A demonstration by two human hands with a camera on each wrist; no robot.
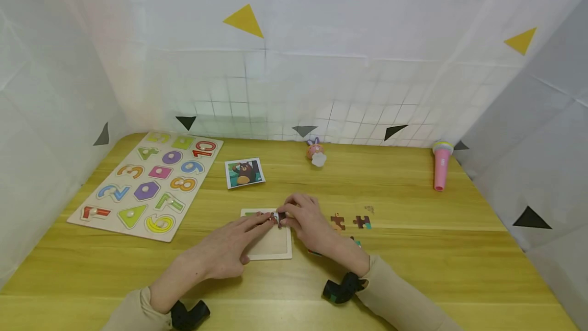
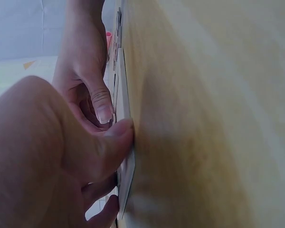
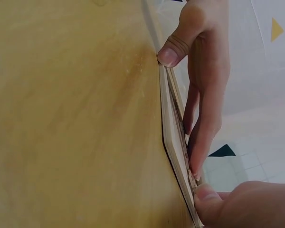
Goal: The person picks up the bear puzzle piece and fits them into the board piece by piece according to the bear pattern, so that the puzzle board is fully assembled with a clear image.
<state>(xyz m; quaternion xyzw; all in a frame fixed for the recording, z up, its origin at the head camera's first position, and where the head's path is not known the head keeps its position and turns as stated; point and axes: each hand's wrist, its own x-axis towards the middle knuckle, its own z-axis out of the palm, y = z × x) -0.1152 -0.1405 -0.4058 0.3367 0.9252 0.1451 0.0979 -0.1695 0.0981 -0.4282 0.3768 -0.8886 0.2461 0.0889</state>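
Note:
A square wooden puzzle tray (image 1: pixel 289 249) lies on the table, with several pieces (image 1: pixel 276 218) along its far edge. My left hand (image 1: pixel 225 246) lies over the tray's left side, its straight fingers resting on those pieces; in the right wrist view its thumb (image 3: pixel 168 56) touches the tray edge. At the far right corner, my right hand (image 1: pixel 312 223) pinches a dark piece (image 1: pixel 282 219) between thumb and fingers. Right of the tray lie loose pieces (image 1: pixel 362 222), some partly hidden by the right hand and forearm.
A number and shape board (image 1: pixel 153 172) lies at the left. Behind the tray is a bear picture card (image 1: pixel 245 172). Farther back stands a small pink figure (image 1: pixel 315 152), and a pink toy microphone (image 1: pixel 440 167) lies at the right. White sheets surround the table.

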